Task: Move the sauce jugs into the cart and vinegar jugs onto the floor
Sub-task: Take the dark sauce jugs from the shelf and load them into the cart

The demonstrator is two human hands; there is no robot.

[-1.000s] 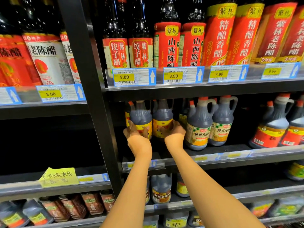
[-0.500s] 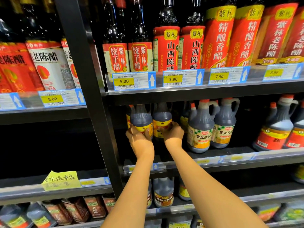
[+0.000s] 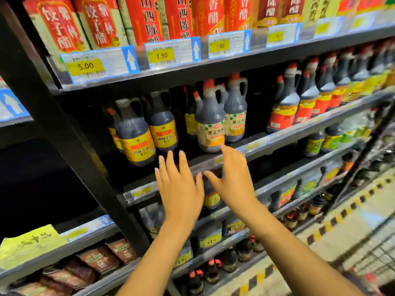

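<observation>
Two dark jugs with yellow labels (image 3: 136,137) (image 3: 163,130) stand at the left of the middle shelf (image 3: 256,146). Right of them stand jugs with pale green-and-orange labels (image 3: 211,124), then jugs with red labels (image 3: 284,107). My left hand (image 3: 179,186) is spread flat with straight fingers, below and in front of the yellow-label jugs, touching nothing. My right hand (image 3: 233,178) is also spread, its fingertips just under the nearest pale-label jug. Neither hand holds anything. The wire cart (image 3: 372,248) shows at the lower right.
A black upright post (image 3: 70,150) divides the shelving at the left. Red-labelled bottles (image 3: 141,20) fill the shelf above, behind price tags. Lower shelves hold more bottles and packets. The floor (image 3: 333,236) at the right has a yellow-black striped line.
Both hands have let go of the yellow-label jugs and drawn back from the shelf with fingers spread. The view has tilted and swung to the right, bringing the floor and cart into sight.
</observation>
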